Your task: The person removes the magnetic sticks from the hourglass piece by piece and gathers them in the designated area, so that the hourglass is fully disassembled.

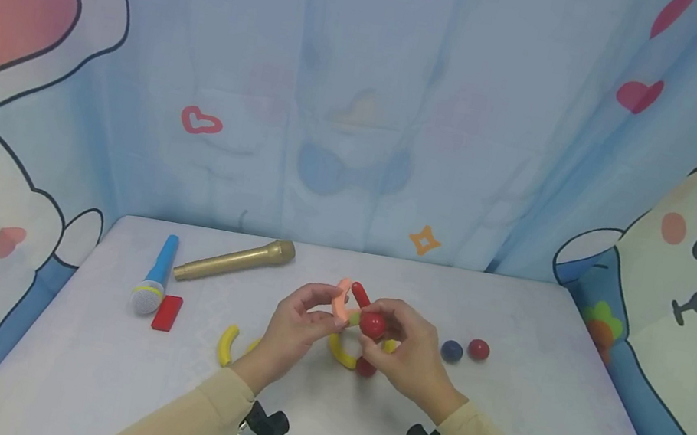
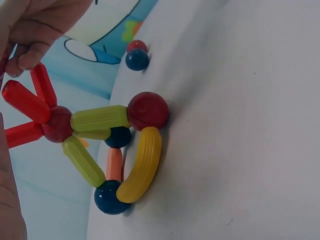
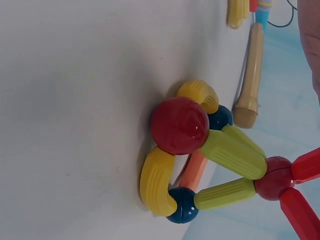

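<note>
My left hand [image 1: 294, 328] pinches a curved salmon-pink rod [image 1: 343, 298] between thumb and fingers. In my right hand [image 1: 412, 349] a shiny red ball [image 1: 373, 324] sits between thumb and fingertips. Under both hands stands a ball-and-rod toy structure. Its base has curved yellow rods [image 3: 157, 182], blue balls [image 3: 183, 205], a dark red ball [image 3: 180, 125] and an orange rod [image 2: 114, 164]. Green rods [image 2: 100, 118] slope up to an upper red ball [image 2: 57, 124], from which red rods [image 2: 27, 101] spread. The hands partly hide the structure in the head view.
Loose blue [image 1: 451, 351] and red balls [image 1: 478, 349] lie right of my hands. Toward the left are a curved yellow rod [image 1: 226, 345], a red block [image 1: 167, 313], a blue toy microphone [image 1: 154, 277] and a gold microphone [image 1: 236, 260]. A printed curtain [image 1: 370, 97] hangs behind the table.
</note>
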Tool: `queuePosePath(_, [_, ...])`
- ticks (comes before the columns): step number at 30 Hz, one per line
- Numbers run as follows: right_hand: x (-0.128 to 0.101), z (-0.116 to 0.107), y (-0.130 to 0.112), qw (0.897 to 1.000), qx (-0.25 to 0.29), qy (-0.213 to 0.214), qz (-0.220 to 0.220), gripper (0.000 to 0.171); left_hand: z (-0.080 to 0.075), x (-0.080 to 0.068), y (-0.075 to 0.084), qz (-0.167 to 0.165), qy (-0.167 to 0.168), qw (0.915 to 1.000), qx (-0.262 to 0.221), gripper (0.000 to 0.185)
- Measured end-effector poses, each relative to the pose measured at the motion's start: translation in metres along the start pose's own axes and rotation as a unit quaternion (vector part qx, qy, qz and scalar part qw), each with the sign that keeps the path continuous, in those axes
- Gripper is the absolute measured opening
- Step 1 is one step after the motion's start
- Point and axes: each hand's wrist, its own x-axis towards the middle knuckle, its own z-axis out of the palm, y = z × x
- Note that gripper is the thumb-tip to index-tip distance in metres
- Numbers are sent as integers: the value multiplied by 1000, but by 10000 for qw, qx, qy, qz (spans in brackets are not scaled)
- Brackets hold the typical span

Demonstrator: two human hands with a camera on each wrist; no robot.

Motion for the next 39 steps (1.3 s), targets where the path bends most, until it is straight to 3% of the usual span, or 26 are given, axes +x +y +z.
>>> queuePosePath(4, [0, -3, 2, 9999, 37, 6, -111, 47, -7, -4, -3, -86, -6, 9999, 131, 45])
queuePosePath(9, [-4, -10, 1, 9998, -132, -88, 98, 48, -24, -14, -12, -293, 43, 9992, 259, 43])
queuePosePath(18, [-25, -39, 17, 9967, -684, -113, 423, 50, -62, -35, -30, -836, 442, 9950, 310, 45])
queuePosePath(24, [-55, -69, 47, 9848, -1341, -65, 1098, 50, -81, -50, -41, -1117, 622, 9908, 452, 48])
queuePosePath(29, [-81, -95, 79, 9720, -1406, -338, 1850, 49, -92, -60, -42, -1276, 657, 9867, 758, 48])
queuePosePath(35, [-100, -111, 105, 9517, -1672, -676, 2483, 52, -98, -60, -36, -970, 663, 9823, 1459, 45])
queuePosePath(39, [-103, -113, 111, 9487, -1788, -700, 2510, 52, -94, -56, -32, -870, 530, 9779, 1826, 42])
